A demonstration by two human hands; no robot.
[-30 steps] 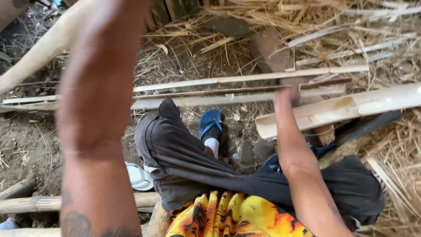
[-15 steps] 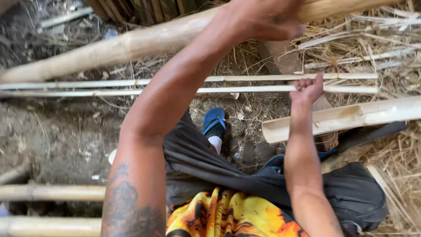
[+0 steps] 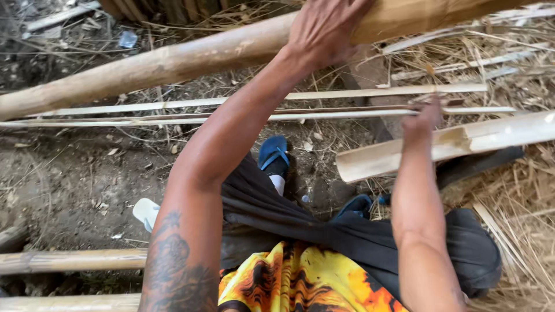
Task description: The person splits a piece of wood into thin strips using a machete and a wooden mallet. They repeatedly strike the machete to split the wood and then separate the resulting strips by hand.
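My left hand (image 3: pixel 326 29) reaches far forward and grips a thick round bamboo pole (image 3: pixel 173 60) that slants across the top of the view. My right hand (image 3: pixel 422 118) is closed on the thin bamboo strips (image 3: pixel 231 110), which lie side by side across the ground in front of me. Just right of that hand, a split half-round length of bamboo (image 3: pixel 491 138) points to the right, its near end beside my wrist. I sit with dark trousers and blue sandals (image 3: pixel 273 153) between my arms.
Two more bamboo poles (image 3: pixel 69 260) lie at the lower left. A pale sandal (image 3: pixel 145 211) rests on the bare dirt. Dry straw and bamboo shavings (image 3: pixel 520 202) cover the ground on the right, with a dark board (image 3: pixel 480 164) under the split piece.
My left arm has swung from close to the camera out to the thick pole and taken hold of it. The right hand stays on the thin strips.
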